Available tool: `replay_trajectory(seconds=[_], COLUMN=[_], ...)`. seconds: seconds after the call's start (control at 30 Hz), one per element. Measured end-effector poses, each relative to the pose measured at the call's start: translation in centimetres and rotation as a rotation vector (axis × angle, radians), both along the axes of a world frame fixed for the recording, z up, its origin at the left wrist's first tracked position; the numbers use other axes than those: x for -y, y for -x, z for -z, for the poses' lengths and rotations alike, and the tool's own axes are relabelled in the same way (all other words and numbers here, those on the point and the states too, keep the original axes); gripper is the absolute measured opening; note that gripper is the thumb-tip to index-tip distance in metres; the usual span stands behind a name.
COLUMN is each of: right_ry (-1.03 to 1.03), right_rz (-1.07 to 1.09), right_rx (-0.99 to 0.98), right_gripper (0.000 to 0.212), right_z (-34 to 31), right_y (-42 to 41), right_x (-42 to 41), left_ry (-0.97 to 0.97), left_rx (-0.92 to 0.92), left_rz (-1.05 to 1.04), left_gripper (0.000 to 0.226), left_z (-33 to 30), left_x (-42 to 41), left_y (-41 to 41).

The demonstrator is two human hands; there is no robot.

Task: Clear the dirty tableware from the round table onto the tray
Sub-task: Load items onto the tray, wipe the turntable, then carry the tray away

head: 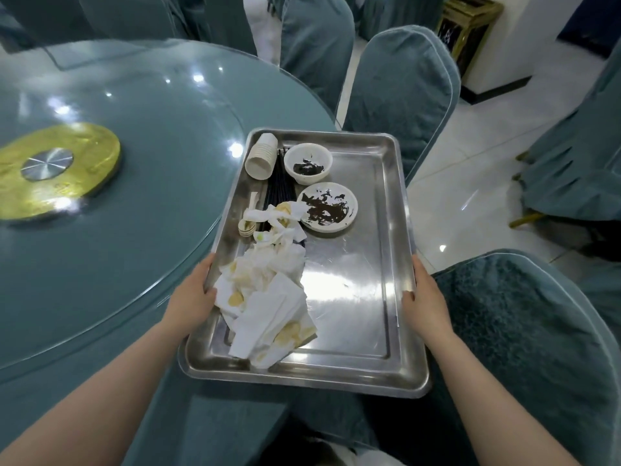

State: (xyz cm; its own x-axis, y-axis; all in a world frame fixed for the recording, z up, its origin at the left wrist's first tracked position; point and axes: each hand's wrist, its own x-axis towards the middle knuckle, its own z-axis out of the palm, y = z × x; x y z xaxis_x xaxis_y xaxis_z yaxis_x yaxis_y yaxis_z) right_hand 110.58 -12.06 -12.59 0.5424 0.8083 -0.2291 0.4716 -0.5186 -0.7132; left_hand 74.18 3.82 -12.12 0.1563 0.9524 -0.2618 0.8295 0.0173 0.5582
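Tray (356,297), steel, rectangular, raised rim. Head view: held out over the table (117,203) edge at roughly 4 o'clock of the round top, its far corner overlapping the glass, its near end over the gap before a chair (524,331).

Grip. Left hand (193,297) wrapped on the left long rim, thumb over the lip, fingers underneath and unseen. Right hand (425,297) likewise closed on the right long rim, opposite. Both sit slightly nearer than mid-length.

Contents, from 12 o'clock of the tray:
- cups (260,156), nested stack, lying on its side at 11 o'clock;
- bowl (308,163), white, dark residue, just right of the cups;
- chopsticks (279,186), dark bundle, lying lengthwise between cups and bowl;
- plate (327,206), small, smeared, near centre;
- spoon (247,223), pale, at the left wall;
- napkins (268,297), crumpled and stained, heaped from 9 to 7 o'clock.

Table: no tableware visible on the part in view; gold hub (57,169) at centre. Clearing appears complete or nearly so.

Handling, judged. Tray stiff, smooth, probably slippery inside; load light but weighted left and far. Bowl and plate look breakable and may slide; the sideways cups could roll; napkins may blow off. Carry level, hands on the opposing long rims.
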Motion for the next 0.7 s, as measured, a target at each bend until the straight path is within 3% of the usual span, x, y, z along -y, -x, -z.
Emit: replay_trajectory(seconds=[0.27,0.47,0.57,0.7], right_ry=[0.022,0.005,-0.011,-0.090], right_rz=[0.069,0.161,0.145,0.183], right_rx=[0.021,0.043,-0.019,-0.018], right_gripper=[0.072,0.050,0.055,0.049], right_z=[0.2,-0.6,-0.8,-1.2], right_y=[1.6,0.0,-0.3,0.4], right_x=[5.0,5.1,3.8,3.9], left_ry=[0.059,0.082,0.139,0.357], left_rx=[0.087,0.172,0.355,0.701], left_rz=[-0.123,-0.194,-0.281,-0.501], left_gripper=[0.075,0.039,0.043,0.062], left_z=[-0.2,-0.7,-1.5,-2.4], left_x=[6.4,9.6,8.4,7.6], left_y=[1.5,3.0,1.6,1.0])
